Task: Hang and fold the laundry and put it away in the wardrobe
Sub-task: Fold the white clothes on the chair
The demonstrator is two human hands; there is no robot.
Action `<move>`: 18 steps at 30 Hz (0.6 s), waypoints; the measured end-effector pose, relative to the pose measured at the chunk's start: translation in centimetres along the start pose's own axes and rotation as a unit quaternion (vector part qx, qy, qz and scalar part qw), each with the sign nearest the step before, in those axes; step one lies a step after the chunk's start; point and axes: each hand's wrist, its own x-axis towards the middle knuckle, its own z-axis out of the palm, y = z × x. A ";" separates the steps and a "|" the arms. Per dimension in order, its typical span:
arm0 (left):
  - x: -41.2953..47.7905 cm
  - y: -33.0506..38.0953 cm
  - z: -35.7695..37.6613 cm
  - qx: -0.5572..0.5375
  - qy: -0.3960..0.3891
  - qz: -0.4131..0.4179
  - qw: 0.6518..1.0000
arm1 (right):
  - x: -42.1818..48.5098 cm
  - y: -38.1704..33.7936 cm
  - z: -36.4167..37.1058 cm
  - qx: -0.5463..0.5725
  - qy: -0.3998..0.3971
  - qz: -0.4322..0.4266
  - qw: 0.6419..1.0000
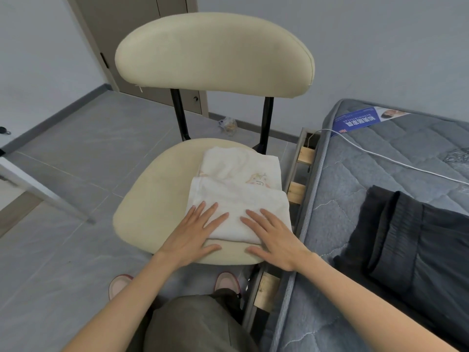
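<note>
The person's bent knee [198, 323] in grey-brown trousers fills the bottom edge, and above it both hands lie flat on a folded white cloth [241, 191]. The left hand [195, 229] and right hand [274, 237] have their fingers straight and spread. They press on the near end of the cloth and grip nothing. The cloth sits on the right half of the cream chair seat [152, 199], folded into a thick pad with a faint cartoon print on the far layer. It looks soft, light and limp, probably towelling or cotton, so the fold would likely slump if lifted by one corner. Sliding both palms under the near edge, or pinching the two short sides together, should keep the layers stacked. Just right of the chair is a grey quilted mattress [355, 174] carrying a dark folded garment [411, 237] and a white cable [380, 154]. Pink slippers [119, 284] rest on the tiled floor.
</note>
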 end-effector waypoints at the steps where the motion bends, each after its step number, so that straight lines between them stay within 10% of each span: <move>1: 0.1 -0.2 -0.1 0.019 0.002 0.004 1.000 | -0.1 0.3 0.3 -0.018 -0.002 -0.001 1.000; 11: -0.4 -0.7 -2.0 0.067 -0.088 0.032 0.993 | -1.3 0.4 0.0 -0.111 0.010 -0.046 0.993; 18: -3.4 -1.4 -4.6 -0.176 -0.019 -0.030 0.984 | -3.0 -1.0 -3.3 -0.058 -0.017 0.007 0.998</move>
